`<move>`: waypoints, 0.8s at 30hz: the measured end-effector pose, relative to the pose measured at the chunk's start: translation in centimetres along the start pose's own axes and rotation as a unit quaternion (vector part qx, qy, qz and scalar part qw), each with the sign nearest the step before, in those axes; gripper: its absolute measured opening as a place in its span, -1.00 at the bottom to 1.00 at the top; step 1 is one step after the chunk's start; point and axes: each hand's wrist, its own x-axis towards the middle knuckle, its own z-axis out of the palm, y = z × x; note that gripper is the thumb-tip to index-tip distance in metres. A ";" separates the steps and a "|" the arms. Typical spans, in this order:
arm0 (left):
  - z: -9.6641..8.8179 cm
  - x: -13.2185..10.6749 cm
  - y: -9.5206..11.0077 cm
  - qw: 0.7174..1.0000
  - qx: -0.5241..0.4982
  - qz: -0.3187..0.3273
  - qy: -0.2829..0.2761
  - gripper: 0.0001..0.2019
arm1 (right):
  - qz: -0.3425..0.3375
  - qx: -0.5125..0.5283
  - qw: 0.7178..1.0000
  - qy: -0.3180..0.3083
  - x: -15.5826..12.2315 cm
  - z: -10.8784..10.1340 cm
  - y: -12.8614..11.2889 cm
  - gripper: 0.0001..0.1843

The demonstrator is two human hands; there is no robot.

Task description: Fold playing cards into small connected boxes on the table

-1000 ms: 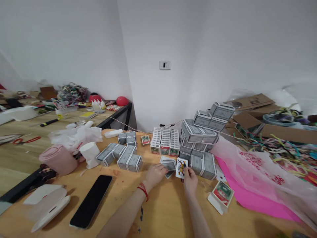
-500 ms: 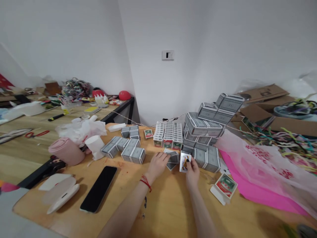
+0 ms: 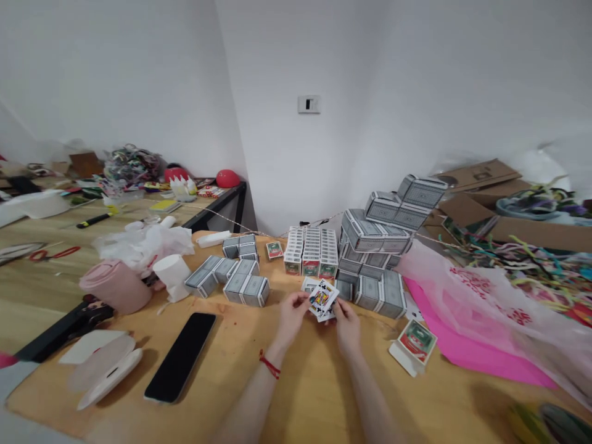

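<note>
Both hands hold playing cards [image 3: 322, 298] just above the table, face side up, with a king showing on top. My left hand [image 3: 292, 316] pinches them at the left edge, and a red string bracelet circles that wrist. My right hand [image 3: 346, 325] grips the right edge, its thumb on the cards. Another card lies partly hidden behind them. Rows of small card boxes [image 3: 311, 254] stand just beyond the hands. To the right rises a stack of grey-patterned card blocks [image 3: 377, 231]. An opened card box [image 3: 415, 345] lies right of my right hand.
On the left are a black phone [image 3: 180, 356], an open white case [image 3: 110, 377], a pink roll [image 3: 115, 285] and more grey card blocks [image 3: 247, 285]. Pink plastic wrapping [image 3: 481, 320] spreads at right, before a cardboard box [image 3: 531, 233] of coloured strips.
My left hand has lifted cards from the table, and the right hand has moved left with its card to meet it. The view has shifted slightly.
</note>
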 end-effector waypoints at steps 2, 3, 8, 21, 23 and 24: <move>-0.2 0.0 -0.4 1.000 -0.012 0.002 0.000 -0.72 | 0.046 0.044 0.997 -0.042 0.0 -0.2 -0.1 -0.52; -0.3 0.0 -0.6 1.000 -0.018 0.002 -0.004 -0.64 | 0.071 0.067 0.993 -0.064 0.0 -0.3 -0.1 -0.53; -1.0 -0.3 -1.0 0.998 -0.028 -0.031 -0.051 -0.63 | 0.105 0.104 0.984 -0.101 0.1 -0.3 -0.5 -0.54; -1.4 -0.6 -1.1 0.995 -0.042 -0.042 -0.084 -0.66 | 0.111 0.070 0.982 -0.135 0.1 -0.5 0.4 -0.64; -1.8 -0.4 -0.9 0.997 -0.020 -0.038 -0.068 -0.67 | 0.109 0.062 0.983 -0.134 0.2 -0.5 0.5 -0.64; -2.0 -0.3 -0.9 0.997 -0.010 -0.040 -0.067 -0.68 | 0.107 0.058 0.984 -0.132 0.2 -0.5 0.5 -0.65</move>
